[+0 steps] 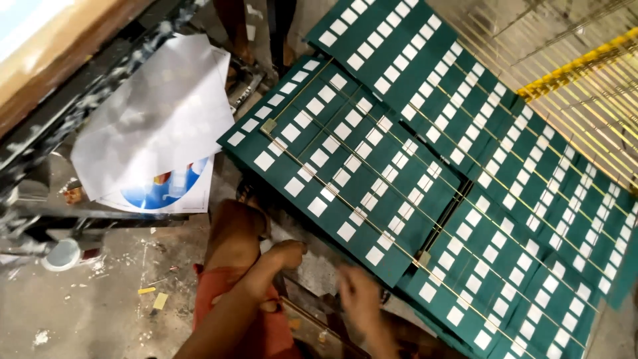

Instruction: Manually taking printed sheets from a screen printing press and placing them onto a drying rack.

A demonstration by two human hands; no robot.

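Note:
Dark green sheets printed with rows of white rectangles lie in overlapping tiers on thin brass-coloured wire racks; the nearest sheet (345,166) is in the middle and more sheets (531,199) run to the right. My left hand (289,254) is curled just below the near sheet's lower edge, beside my bent knee (232,226), with nothing visible in it. Blurred by motion, my right hand (359,296) is under the lower corner of that sheet, close to a wire rod (399,249). Whether it holds anything is unclear.
White paper sheets (153,119), one with a blue circle print (166,189), lie on a dark paint-spattered metal frame (60,113) at left. A small white round lid (63,254) sits on the dirty floor. A yellow bar (571,66) and bare wire racks (598,119) are at top right.

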